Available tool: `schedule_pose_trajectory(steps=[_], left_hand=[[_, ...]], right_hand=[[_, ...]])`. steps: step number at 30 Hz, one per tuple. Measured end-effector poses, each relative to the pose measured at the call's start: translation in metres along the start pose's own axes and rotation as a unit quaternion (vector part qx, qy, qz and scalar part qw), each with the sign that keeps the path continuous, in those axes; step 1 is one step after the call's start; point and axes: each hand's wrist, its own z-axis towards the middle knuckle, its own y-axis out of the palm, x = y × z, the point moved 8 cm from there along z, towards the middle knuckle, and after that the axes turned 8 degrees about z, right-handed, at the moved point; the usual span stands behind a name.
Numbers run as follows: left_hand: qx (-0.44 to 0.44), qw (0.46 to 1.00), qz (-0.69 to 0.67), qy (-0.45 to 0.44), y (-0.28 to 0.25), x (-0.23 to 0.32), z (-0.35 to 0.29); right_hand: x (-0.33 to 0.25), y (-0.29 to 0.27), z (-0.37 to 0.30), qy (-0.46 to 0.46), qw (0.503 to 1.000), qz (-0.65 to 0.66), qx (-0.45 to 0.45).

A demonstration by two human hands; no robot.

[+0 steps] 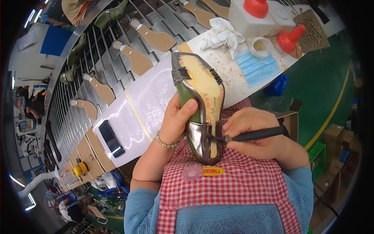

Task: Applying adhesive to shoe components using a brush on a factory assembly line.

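My left hand (177,119) grips a shoe upper (198,134) pulled over a green shoe last (186,95). The shoe is sole up, its pale yellow insole (204,84) showing, with dark metallic leather folded around the edges and black pleated bits at the sides. In my right hand (253,130) is a black-handled brush (259,133), closed in the fingers. Its tip meets the folded leather edge near the end of the shoe closest to my body. The bristles are blurred against the dark leather.
Several brown soles (156,37) and green lasts (111,15) lie on a slatted metal conveyor (113,54). A phone (111,138) rests on the white bench top (154,103). To the right are a blue mask (257,68), crumpled tissue (224,37) and a red-topped white container (249,19).
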Motion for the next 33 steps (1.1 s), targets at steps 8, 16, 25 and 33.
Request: schedule_pose_trajectory(steps=[8,16,25,33], left_hand=[[0.140,0.977,0.055,0.154,-0.035,0.026,-0.007],[0.171,0.729,0.603,0.276,-0.039,0.025,-0.047],[0.161,0.805,0.498,0.277,-0.038,-0.005,-0.081],[0.140,0.874,0.419,0.200,-0.059,-0.027,-0.083]], right_hand=[[0.015,-0.015,-0.003,0.079,0.939,0.313,0.117],[0.052,-0.034,-0.003,0.052,0.916,0.303,0.259],[0.087,0.010,0.004,0.102,0.943,0.216,0.233],[0.100,0.035,0.006,0.174,0.935,0.232,0.206]])
